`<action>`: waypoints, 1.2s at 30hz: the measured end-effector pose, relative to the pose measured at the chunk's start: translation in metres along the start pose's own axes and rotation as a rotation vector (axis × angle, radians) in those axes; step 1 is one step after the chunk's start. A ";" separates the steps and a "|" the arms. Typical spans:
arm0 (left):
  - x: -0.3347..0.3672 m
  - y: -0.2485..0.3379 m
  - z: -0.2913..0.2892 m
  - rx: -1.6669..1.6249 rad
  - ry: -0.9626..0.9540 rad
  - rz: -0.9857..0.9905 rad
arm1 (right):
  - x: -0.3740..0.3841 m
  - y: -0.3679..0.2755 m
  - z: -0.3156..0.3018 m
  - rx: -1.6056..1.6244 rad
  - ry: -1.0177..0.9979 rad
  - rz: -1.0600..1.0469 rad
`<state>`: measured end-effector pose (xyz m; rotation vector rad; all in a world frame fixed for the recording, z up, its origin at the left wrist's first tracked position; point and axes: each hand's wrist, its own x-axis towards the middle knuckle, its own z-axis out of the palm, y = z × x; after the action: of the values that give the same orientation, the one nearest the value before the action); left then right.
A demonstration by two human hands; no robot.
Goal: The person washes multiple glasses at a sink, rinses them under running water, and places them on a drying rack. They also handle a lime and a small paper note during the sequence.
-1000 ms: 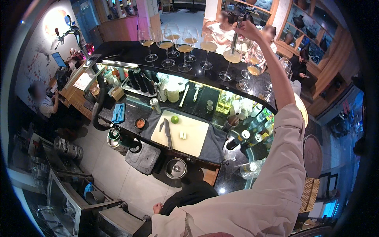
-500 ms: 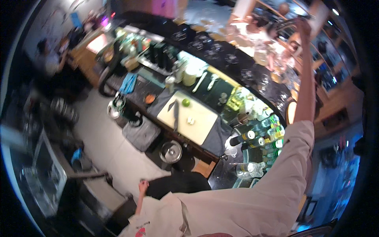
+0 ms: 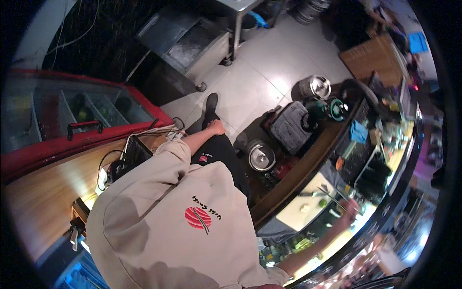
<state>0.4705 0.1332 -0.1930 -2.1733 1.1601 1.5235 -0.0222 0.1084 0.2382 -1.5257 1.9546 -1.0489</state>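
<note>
My right hand [image 3: 350, 211] reaches over the far side of the counter, closed on a long thin pair of tongs [image 3: 333, 194] that points toward the cutting board. The cream cutting board [image 3: 292, 217] lies on a dark cloth. On it are a knife [image 3: 310, 193], a green lime [image 3: 322, 203] and a small pale piece [image 3: 304, 208]. My left hand [image 3: 216, 127] rests low by my dark trousers, its fingers loosely curled with nothing seen in them.
A steel keg [image 3: 261, 155] and a grey container [image 3: 290, 128] stand under the counter. A blue cloth [image 3: 358, 131] lies farther along it. On my left is a red-framed glass-topped cooler [image 3: 91, 127]. A metal-legged table [image 3: 237, 33] stands across the floor.
My view has turned, bringing the red cooler into sight. My right hand has come down from high by the glasses to the counter beside the board. My left hand stays low.
</note>
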 end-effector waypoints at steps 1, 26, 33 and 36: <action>-0.002 -0.006 -0.002 0.007 -0.006 -0.027 | 0.008 0.006 0.056 0.147 -0.062 -0.004; 0.068 -0.110 -0.094 -0.183 -0.127 -0.491 | -0.003 -0.109 0.999 0.656 -1.131 0.273; 0.066 -0.109 -0.097 -0.216 -0.113 -0.490 | -0.060 -0.098 1.058 0.766 -1.166 0.283; 0.064 -0.108 -0.092 -0.176 -0.078 -0.487 | -0.048 -0.100 1.066 0.439 -1.242 0.006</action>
<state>0.6195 0.1193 -0.2355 -2.2583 0.4333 1.5083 0.8372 -0.1665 -0.3410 -1.3569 0.7911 -0.2792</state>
